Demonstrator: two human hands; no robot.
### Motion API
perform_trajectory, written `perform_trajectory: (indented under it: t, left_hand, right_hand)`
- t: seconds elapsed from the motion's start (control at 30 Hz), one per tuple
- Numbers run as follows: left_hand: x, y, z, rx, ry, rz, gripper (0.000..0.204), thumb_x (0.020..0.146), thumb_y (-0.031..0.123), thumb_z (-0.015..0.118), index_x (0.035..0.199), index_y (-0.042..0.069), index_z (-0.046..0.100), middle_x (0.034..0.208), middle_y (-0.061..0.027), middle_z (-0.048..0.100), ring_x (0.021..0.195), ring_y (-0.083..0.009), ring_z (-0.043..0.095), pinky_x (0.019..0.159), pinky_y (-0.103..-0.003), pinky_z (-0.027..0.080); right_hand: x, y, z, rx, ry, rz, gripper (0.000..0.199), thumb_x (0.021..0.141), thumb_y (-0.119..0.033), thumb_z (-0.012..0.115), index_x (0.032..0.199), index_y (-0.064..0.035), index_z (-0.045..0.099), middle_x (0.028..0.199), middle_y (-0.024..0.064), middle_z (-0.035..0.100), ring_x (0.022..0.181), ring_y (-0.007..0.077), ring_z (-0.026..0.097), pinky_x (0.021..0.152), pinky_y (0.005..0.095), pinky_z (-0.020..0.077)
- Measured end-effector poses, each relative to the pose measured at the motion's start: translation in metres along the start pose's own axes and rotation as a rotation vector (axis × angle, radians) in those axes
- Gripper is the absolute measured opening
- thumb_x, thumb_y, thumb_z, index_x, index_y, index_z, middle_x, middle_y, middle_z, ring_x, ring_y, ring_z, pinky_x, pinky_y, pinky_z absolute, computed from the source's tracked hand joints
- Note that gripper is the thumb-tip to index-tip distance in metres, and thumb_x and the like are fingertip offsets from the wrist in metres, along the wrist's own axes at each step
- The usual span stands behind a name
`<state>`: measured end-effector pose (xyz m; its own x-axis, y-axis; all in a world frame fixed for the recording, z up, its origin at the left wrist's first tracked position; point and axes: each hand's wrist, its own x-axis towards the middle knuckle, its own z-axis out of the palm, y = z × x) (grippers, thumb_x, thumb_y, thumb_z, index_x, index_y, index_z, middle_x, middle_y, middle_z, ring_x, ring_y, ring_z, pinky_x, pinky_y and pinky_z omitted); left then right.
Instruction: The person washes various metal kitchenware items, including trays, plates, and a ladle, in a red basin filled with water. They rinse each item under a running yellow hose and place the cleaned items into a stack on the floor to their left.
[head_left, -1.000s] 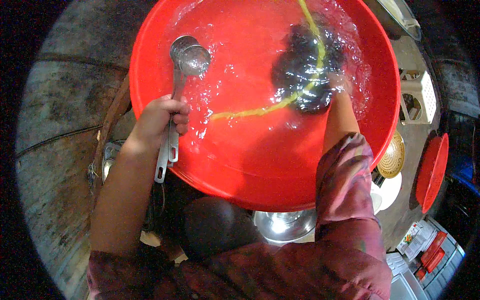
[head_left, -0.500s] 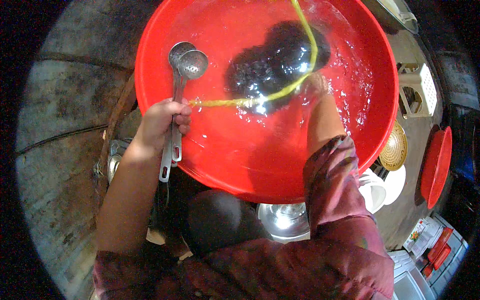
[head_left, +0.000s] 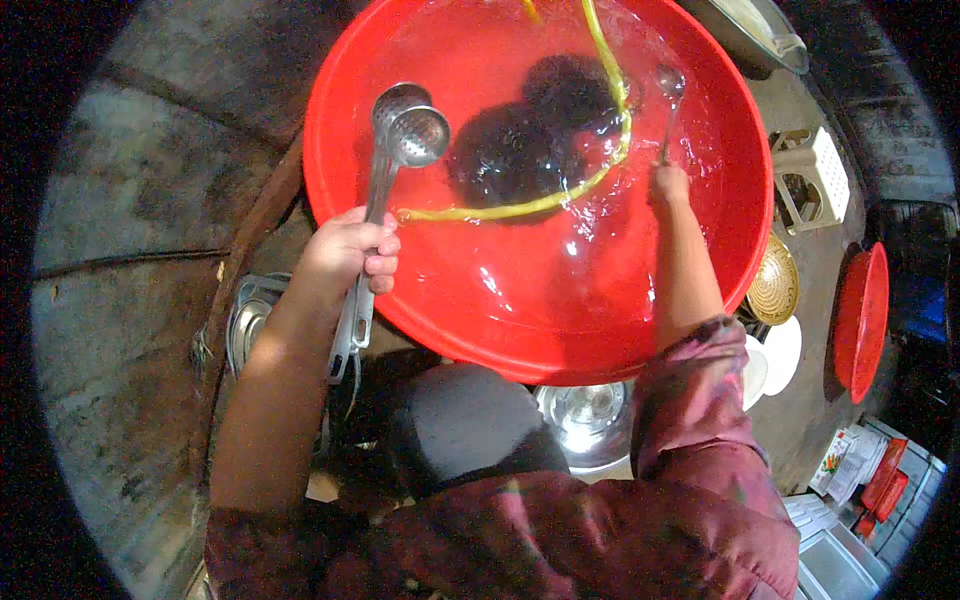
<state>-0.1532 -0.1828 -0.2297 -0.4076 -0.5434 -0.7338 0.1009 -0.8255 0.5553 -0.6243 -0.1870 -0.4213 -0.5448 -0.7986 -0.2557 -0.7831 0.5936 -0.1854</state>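
Observation:
A wide red tub (head_left: 480,322) of water lies before me. At its left rim, my left hand (head_left: 355,255) is closed round the handles of perforated metal ladles (head_left: 420,137), their bowls pointing up and away. My right hand (head_left: 670,185), closed at the right side of the tub, grips a long-handled metal ladle (head_left: 671,115) whose round end is blurred by the water. A yellow hose (head_left: 500,212) curves across the tub between my hands. Dark rounded shapes (head_left: 505,150) show in the water; whether they are objects or shadows, I cannot make out.
Right of the tub are a cream plastic stool (head_left: 828,180), a tan ridged basket (head_left: 775,285), white dishes (head_left: 783,355) and a red basin (head_left: 864,320). A shiny metal bowl (head_left: 590,425) sits by the near rim. Metal pans (head_left: 250,320) lie at left, beside the wall.
My right hand has moved right and away from beside the hose, and the ladle in it now shows. My left hand still holds its ladles. The whole view has shifted slightly.

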Motion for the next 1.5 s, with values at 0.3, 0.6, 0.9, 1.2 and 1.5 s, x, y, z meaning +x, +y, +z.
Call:
perform_trajectory:
  t: [0.3,0.6,0.9,1.2,1.5]
  left_hand:
    - [-0.028,-0.002,0.003,0.289,0.088,0.331,0.009,0.084,0.013,0.049,0.084,0.009,0.041,0.059,0.0017,0.039,0.045,-0.0060,0.035,0.037,-0.021,0.028]
    - [-0.031,-0.022,0.005,-0.102,-0.004,0.676,0.024,0.076,0.025,0.066,0.076,0.005,0.052,0.061,-0.0021,0.054,0.040,-0.0071,0.040,0.035,-0.020,0.030]
    - [-0.072,-0.017,-0.082,0.537,0.456,0.821,0.013,0.069,0.006,0.054,0.080,0.002,0.049,0.067,-0.0108,0.056,0.061,-0.0207,0.056,0.053,-0.034,0.044]
    - [-0.138,-0.022,-0.085,1.250,0.507,0.847,0.035,0.074,0.015,0.053,0.096,-0.010,0.045,0.086,-0.0271,0.056,0.084,-0.0400,0.056,0.074,-0.045,0.046]
    - [-0.164,-0.017,-0.232,0.656,0.343,0.574,0.031,0.080,0.028,0.053,0.075,-0.001,0.061,0.060,-0.0164,0.056,0.055,-0.0257,0.056,0.052,-0.032,0.044]
  right_hand:
    - [-0.125,-0.066,-0.110,0.032,0.351,-0.024,0.025,0.084,-0.023,0.041,0.091,-0.0031,0.053,0.083,0.0214,0.059,0.072,0.0379,0.056,0.066,0.0423,0.0447]
    - [-0.336,-0.266,-0.094,1.158,-0.599,-0.269,0.010,0.089,-0.016,0.045,0.089,-0.0063,0.048,0.056,-0.0005,0.042,0.046,0.0091,0.039,0.044,0.0233,0.0338]
    - [-0.339,-0.324,-0.081,1.223,-1.153,-0.517,0.041,0.082,-0.037,0.055,0.108,-0.0056,0.051,0.097,0.0037,0.055,0.089,0.0158,0.051,0.079,0.0317,0.0397]
    - [-0.364,-0.406,-0.063,1.597,-1.123,-0.047,0.015,0.084,-0.018,0.051,0.082,-0.0037,0.053,0.083,0.0133,0.060,0.077,0.0239,0.057,0.075,0.0358,0.0464]
    - [-0.372,-0.386,-0.053,1.377,-1.094,-0.010,0.014,0.089,-0.018,0.041,0.088,-0.0049,0.046,0.057,0.0010,0.034,0.052,0.0160,0.037,0.053,0.0338,0.0401]
